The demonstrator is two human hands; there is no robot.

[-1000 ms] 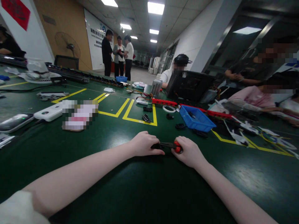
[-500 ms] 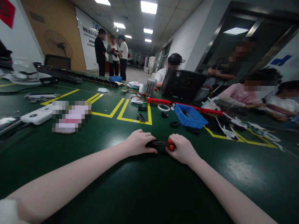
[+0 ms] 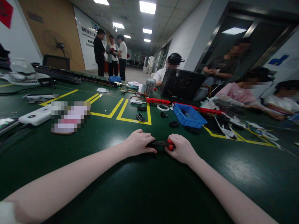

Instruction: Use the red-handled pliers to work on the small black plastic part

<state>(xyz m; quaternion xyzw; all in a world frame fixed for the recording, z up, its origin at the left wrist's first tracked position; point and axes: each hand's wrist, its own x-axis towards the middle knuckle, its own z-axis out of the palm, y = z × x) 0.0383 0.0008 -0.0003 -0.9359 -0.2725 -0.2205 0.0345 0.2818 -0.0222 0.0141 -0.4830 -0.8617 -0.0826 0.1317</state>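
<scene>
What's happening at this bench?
A person is working bare-handed over a green table. The right hand grips red-handled pliers, their jaws pointing toward the left hand, which pinches a small black part. The jaws meet it or nearly so; exact contact is unclear. Beyond the right hand sits a blue bin, with loose black pieces lying nearby on the table.

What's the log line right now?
left hand: dark part | right hand: red-handled pliers, nose at part | blue tray: beyond right hand
</scene>
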